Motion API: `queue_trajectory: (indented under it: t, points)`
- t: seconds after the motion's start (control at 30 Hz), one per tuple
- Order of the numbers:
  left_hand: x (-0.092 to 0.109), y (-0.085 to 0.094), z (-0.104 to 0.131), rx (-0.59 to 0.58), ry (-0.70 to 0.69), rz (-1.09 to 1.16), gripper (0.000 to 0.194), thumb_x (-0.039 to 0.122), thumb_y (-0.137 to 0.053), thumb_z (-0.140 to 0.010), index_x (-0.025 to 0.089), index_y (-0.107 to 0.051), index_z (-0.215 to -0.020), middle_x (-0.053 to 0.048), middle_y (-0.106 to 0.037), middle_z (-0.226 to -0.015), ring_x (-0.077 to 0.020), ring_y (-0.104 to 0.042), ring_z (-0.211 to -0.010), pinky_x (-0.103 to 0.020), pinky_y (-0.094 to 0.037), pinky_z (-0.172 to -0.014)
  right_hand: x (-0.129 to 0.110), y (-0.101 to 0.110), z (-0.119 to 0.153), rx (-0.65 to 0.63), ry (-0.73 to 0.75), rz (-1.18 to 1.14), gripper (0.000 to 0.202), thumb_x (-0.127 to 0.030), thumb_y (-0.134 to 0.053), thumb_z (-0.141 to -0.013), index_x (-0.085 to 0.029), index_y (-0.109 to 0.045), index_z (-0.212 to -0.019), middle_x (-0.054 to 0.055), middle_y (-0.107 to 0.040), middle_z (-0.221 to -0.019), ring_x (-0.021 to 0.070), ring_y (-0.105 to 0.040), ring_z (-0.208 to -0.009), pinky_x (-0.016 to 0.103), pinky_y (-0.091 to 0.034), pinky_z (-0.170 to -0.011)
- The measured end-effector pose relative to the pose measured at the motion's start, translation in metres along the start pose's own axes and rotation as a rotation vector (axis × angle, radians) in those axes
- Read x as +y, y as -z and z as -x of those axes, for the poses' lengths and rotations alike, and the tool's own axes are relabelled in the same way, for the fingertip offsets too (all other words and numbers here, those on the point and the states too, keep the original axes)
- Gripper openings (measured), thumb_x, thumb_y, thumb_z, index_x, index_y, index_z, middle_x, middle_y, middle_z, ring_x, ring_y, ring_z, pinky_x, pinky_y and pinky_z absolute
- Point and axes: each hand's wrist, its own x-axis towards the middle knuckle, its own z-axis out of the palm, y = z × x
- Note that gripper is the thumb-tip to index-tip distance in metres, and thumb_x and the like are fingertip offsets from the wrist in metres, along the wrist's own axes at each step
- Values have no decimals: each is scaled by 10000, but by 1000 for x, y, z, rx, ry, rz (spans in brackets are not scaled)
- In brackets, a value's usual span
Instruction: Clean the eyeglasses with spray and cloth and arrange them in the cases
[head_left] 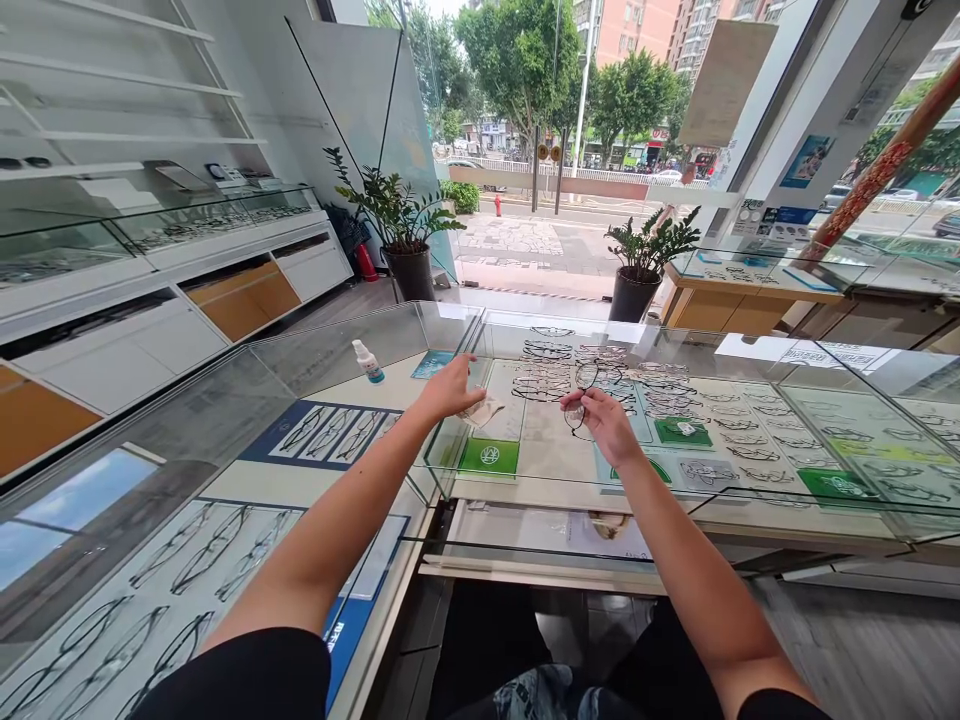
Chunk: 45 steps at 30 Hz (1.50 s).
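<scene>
A pair of thin-rimmed eyeglasses [588, 374] is pinched between the thumb and fingers of my right hand [609, 428], held over the glass display case [525, 488]. One round lens sits nearer to me and the other points away. To the left, my left hand [448, 388] has its index finger and thumb stretched apart, the other fingers hidden behind them. A pale, crumpled cloth [484, 412] lies right by that thumb; whether they touch I cannot tell. Beyond this hand, a small white spray bottle [367, 362] with bluish liquid stands on the glass.
Rows of eyeglasses [546, 384] fill the case beneath the glass, with a green card [489, 456] near its corner. At left, another case holds frames on a blue-edged tray [259, 450]. Potted plants [411, 270] flank the glass door. A wall counter [247, 290] runs along the left.
</scene>
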Motion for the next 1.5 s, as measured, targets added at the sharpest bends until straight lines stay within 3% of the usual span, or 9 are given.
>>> queue_trajectory:
  t: [0.13,0.23,0.43,0.57,0.67,0.8,1.07,1.3,1.5]
  points:
    - [-2,4,-4,-186,145,23,323,470,-734,-781,227,-681,-987,-112,-760,-899,-352,-710,-918,-383,-484,-780,-2,-2,1,-5,3,7,291,-523,-918,-846,-254,-847,-933,78,-859,-1032,248,-756,-988,383,-585,-876]
    - [-2,9,-8,-178,159,93,281,495,-720,-771,237,-614,-803,-132,-767,-899,-353,-703,-920,-373,-455,-746,-2,-1,1,2,-2,5,292,-518,-916,-842,-250,-852,-939,83,-860,-1038,249,-759,-996,378,-584,-874]
    - [11,33,-7,-189,179,415,437,628,-601,-868,214,-684,-980,-119,-799,-982,-300,-729,-888,-369,-535,-738,3,3,-3,18,-7,16,321,-533,-917,-822,-242,-845,-934,93,-865,-1044,249,-760,-985,391,-595,-912]
    - [37,52,-1,-251,202,859,523,662,-750,-810,182,-722,-1014,-90,-781,-900,-256,-710,-825,-369,-566,-760,4,7,-4,29,-12,3,324,-528,-936,-806,-238,-845,-919,81,-869,-1031,236,-765,-977,376,-593,-905]
    - [62,63,7,-212,140,976,489,639,-804,-818,181,-711,-964,-60,-744,-855,-203,-663,-775,-334,-537,-738,2,6,-3,32,-15,9,313,-515,-931,-808,-237,-845,-924,88,-876,-1042,246,-777,-991,390,-602,-927]
    - [93,74,23,-172,38,1004,477,658,-778,-872,201,-655,-929,-17,-659,-795,-166,-588,-714,-305,-480,-683,-2,2,-1,36,-8,15,301,-505,-923,-810,-239,-845,-928,96,-880,-1049,259,-791,-1004,409,-612,-961]
    - [127,96,55,110,-88,629,307,511,-672,-974,234,-594,-867,-23,-661,-802,-218,-574,-771,-353,-408,-707,-20,-28,1,23,33,6,257,-484,-889,-852,-246,-856,-942,101,-882,-1080,274,-795,-1044,417,-616,-973]
    - [127,97,53,87,-18,757,351,537,-696,-980,241,-555,-854,4,-623,-760,-208,-563,-743,-334,-411,-687,-47,-78,-14,-12,115,-43,241,-485,-856,-889,-264,-842,-984,75,-878,-1150,305,-772,-1238,439,-603,-1066]
    - [131,94,50,8,91,1064,333,530,-682,-1012,243,-525,-949,27,-566,-751,-156,-515,-662,-298,-436,-635,-50,-95,-28,-59,72,-86,262,-492,-900,-825,-264,-872,-949,61,-871,-1196,298,-750,-1278,402,-619,-1058]
